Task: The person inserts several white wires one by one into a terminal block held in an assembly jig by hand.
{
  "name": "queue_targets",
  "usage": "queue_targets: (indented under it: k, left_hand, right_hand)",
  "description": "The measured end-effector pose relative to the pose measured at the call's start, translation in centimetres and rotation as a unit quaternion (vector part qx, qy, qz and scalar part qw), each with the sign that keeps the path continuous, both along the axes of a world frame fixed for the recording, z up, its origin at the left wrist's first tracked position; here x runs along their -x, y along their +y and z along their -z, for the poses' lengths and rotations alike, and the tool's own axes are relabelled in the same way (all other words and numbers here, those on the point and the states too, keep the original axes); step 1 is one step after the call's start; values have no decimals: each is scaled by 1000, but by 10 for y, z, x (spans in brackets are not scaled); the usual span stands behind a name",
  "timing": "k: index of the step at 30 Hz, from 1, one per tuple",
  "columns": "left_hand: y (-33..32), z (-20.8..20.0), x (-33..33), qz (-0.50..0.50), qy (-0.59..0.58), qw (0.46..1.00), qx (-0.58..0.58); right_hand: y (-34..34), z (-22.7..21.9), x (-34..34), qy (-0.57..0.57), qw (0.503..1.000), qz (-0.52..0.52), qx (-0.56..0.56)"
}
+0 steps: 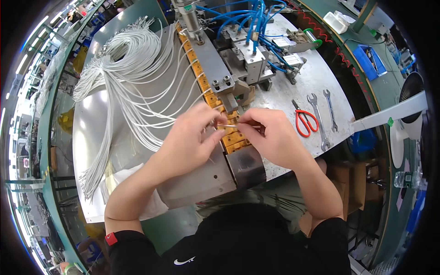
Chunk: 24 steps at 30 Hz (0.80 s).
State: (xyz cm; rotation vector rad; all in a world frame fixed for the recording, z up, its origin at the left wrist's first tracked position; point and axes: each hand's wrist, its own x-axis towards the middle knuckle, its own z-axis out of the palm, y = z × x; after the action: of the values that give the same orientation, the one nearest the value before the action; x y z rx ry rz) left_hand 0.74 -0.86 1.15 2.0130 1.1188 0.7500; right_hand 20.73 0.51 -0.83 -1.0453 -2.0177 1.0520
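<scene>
Over the yellow-orange block track (236, 145), my two hands meet at a short, thin white cable end (228, 125). My right hand (272, 135) pinches its right tip between thumb and forefinger. At its left side, my left hand (192, 135) has thumb and fingers curled in around it; those fingertips are partly hidden. Other white cables (146, 121) run from a large coiled bundle (123, 57) on the left to the track, with several ends lying in its slots. Just beyond my hands stands a metal press fixture (215, 73) over the track.
Right of the track lie red-handled scissors (306, 123) and two wrenches (318, 121) (330, 110) on the metal table (279, 98). Behind them stand pneumatic units with blue hoses (256, 27). A blue tray (369, 62) and a fan (411, 87) are farther right.
</scene>
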Motion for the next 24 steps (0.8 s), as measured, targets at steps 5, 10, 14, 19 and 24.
queue_targets:
  k: [5, 10, 14, 19, 24]
  left_hand:
    - [4, 4, 5, 8, 57, 998, 21]
    - [1, 2, -4, -66, 66, 995, 40]
    - [2, 9, -11, -98, 31, 995, -12]
    - [6, 10, -6, -26, -21, 995, 96]
    - [5, 7, -2, -55, -41, 985, 159]
  right_hand:
    - [4, 3, -7, 142, 980, -18, 139]
    - [33, 21, -22, 131, 945, 22, 300]
    - [37, 27, -14, 110, 956, 57, 264]
    - [21, 12, -7, 166, 957, -50, 235]
    - [25, 10, -17, 169, 936, -63, 302]
